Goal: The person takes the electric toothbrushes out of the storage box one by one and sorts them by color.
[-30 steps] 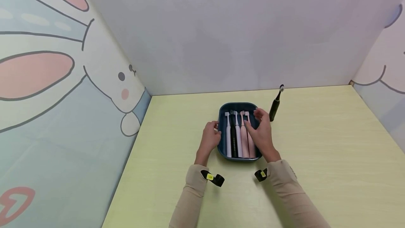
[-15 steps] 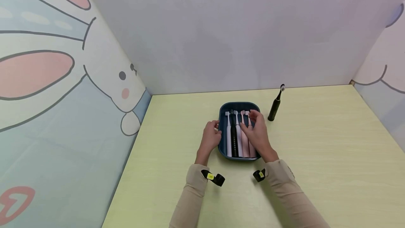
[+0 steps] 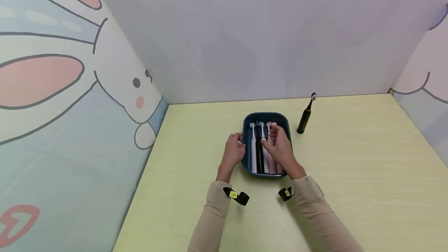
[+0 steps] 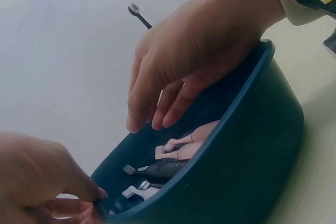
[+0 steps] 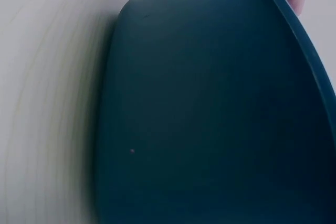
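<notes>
A dark blue storage bin [image 3: 266,116] stands on the table with several electric toothbrushes lying side by side in it. From left to right show a white toothbrush [image 3: 253,154], a black toothbrush [image 3: 259,156], another pale one, then two pink toothbrushes [image 3: 272,164] partly covered by a hand. My left hand [image 3: 233,151] grips the bin's left rim, its thumb [image 4: 100,192] over the edge. Above the pink brushes hovers my right hand [image 3: 282,151], fingers bent downward and apart from the thumb, with nothing between them. In the right wrist view the bin's outer wall [image 5: 199,103] fills most of the picture.
Right of the bin, a black electric toothbrush [image 3: 304,120] stands upright on the pale yellow table [image 3: 367,158]. A grey-white wall [image 3: 245,49] rises behind the table. The left side wall [image 3: 87,127] bears a rabbit drawing.
My right hand has moved left from the bin's right rim, coming over the pink toothbrushes. My left hand stays at the left rim, and the bin has barely shifted.
</notes>
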`<state>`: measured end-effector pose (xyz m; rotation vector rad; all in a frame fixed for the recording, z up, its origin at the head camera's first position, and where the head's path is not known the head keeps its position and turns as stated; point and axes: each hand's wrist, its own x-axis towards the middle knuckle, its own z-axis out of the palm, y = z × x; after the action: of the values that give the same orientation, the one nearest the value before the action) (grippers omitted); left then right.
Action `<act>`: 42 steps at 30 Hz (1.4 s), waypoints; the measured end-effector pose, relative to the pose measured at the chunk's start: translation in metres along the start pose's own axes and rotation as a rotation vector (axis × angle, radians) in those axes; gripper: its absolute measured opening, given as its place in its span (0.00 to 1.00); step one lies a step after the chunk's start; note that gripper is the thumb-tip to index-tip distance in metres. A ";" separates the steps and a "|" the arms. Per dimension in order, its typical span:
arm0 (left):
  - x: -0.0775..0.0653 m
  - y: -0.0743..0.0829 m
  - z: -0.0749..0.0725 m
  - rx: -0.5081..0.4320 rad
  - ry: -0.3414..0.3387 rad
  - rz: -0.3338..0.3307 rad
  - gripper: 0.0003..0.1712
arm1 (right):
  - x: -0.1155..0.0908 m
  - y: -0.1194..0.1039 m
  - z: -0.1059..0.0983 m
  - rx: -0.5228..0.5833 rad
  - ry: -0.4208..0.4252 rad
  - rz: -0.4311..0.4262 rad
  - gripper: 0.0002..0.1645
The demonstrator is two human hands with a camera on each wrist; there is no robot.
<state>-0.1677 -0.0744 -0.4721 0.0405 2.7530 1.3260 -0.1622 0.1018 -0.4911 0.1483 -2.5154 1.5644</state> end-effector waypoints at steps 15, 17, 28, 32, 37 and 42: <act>0.001 0.002 0.001 0.006 -0.001 0.000 0.24 | 0.003 0.001 0.005 -0.065 -0.220 0.166 0.37; 0.001 0.002 0.001 0.007 -0.001 0.000 0.24 | 0.004 0.001 0.005 -0.075 -0.232 0.180 0.37; 0.003 0.000 0.001 0.013 0.001 -0.003 0.24 | 0.003 -0.005 0.008 -0.097 -0.234 0.198 0.37; 0.002 0.000 0.001 0.017 0.000 -0.010 0.24 | 0.002 -0.006 0.008 -0.097 -0.241 0.218 0.37; 0.002 0.000 0.001 0.016 0.000 -0.014 0.24 | 0.003 -0.007 0.009 -0.117 -0.239 0.219 0.38; 0.003 -0.001 0.002 0.015 -0.003 -0.009 0.24 | 0.003 -0.007 0.012 -0.134 -0.234 0.218 0.36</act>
<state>-0.1707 -0.0733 -0.4741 0.0303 2.7571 1.3024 -0.1650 0.0881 -0.4900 0.0418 -2.8953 1.5246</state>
